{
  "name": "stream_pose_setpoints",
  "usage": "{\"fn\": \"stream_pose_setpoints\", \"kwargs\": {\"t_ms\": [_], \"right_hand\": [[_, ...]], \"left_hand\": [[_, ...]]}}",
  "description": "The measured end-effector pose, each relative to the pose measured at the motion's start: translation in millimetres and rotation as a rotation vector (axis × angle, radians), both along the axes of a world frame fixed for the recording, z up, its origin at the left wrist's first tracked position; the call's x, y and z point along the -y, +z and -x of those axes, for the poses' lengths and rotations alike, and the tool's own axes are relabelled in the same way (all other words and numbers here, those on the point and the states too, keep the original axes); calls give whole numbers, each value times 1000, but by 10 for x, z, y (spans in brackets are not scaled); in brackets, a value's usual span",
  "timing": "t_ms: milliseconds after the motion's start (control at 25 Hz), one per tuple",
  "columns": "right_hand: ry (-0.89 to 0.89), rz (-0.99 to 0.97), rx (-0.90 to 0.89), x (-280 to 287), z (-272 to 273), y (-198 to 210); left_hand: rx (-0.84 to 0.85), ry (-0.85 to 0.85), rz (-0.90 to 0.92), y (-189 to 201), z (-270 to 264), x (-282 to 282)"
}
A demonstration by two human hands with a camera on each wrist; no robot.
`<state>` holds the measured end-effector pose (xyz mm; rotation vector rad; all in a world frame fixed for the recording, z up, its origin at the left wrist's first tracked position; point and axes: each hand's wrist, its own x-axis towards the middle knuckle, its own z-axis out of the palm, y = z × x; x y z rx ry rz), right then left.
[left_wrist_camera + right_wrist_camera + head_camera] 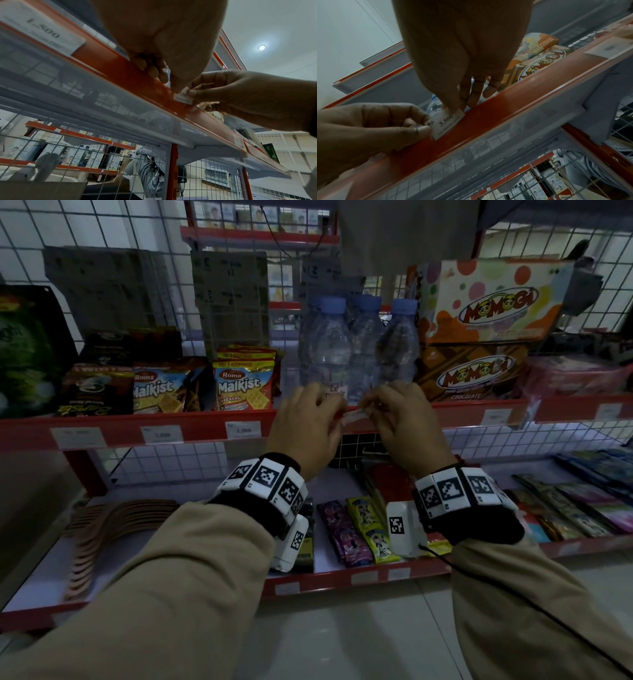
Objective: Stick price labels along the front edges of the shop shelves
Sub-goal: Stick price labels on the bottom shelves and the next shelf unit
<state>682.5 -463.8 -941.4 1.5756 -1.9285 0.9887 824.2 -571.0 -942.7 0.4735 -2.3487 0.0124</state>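
A small white price label (354, 416) reading "Rp. 3.500" (446, 124) lies against the red front edge (205, 428) of the middle shelf, just below the water bottles. My left hand (337, 415) pinches its left end between thumb and fingers (424, 126). My right hand (371, 409) pinches its right end from above (452, 108). In the left wrist view the label (183, 98) sits on the red strip (120, 67) between my left hand (176, 88) and right hand (194, 93). Most of the label is hidden by fingers in the head view.
Labels (161, 434) (243, 429) (496, 416) sit along the same edge. On the shelf stand water bottles (329, 344), Malkist packs (243, 385) and Momogi boxes (479, 371). The lower shelf (342, 580) holds sachets. A wire grid backs the shelves.
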Motion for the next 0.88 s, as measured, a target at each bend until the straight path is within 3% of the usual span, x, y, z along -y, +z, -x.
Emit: {"fn": "stream_pose_setpoints", "kwargs": {"t_ms": [360,880], "right_hand": [[-77,-191,-96,-125,79,26],[-81,-235,-52,-163,89,91]], "left_hand": [[136,123,102,18,38,-42],[166,125,74,33,112,-63]]}}
